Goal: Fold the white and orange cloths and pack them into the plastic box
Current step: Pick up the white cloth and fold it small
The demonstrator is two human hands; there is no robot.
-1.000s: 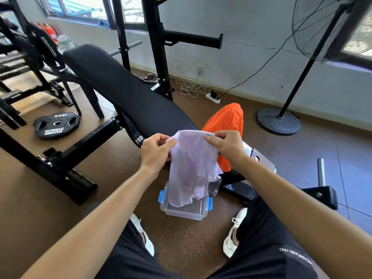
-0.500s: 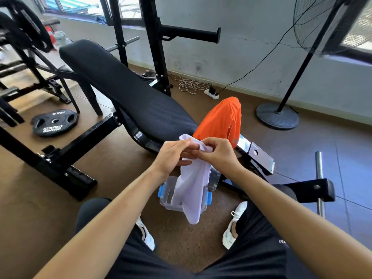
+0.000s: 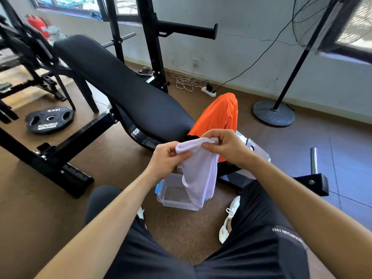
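Observation:
The white cloth (image 3: 200, 176) hangs folded lengthwise from both my hands, its lower end dangling over the clear plastic box (image 3: 171, 195) on the floor between my feet. My left hand (image 3: 168, 158) pinches the top edge at its left corner. At the right corner my right hand (image 3: 225, 147) pinches the same edge. The orange cloth (image 3: 218, 115) is draped over the end of the weight bench, just behind my hands. The box has blue clips and looks to hold nothing.
The black padded weight bench (image 3: 124, 91) and its frame stretch to the upper left. A 15 kg weight plate (image 3: 50, 119) lies on the floor at left. A standing fan's base (image 3: 273, 113) and a power strip (image 3: 209, 91) sit near the wall.
From a wide spread, my hands came together, folding the white cloth in half lengthwise. They have since parted slightly, still pinching the top edge.

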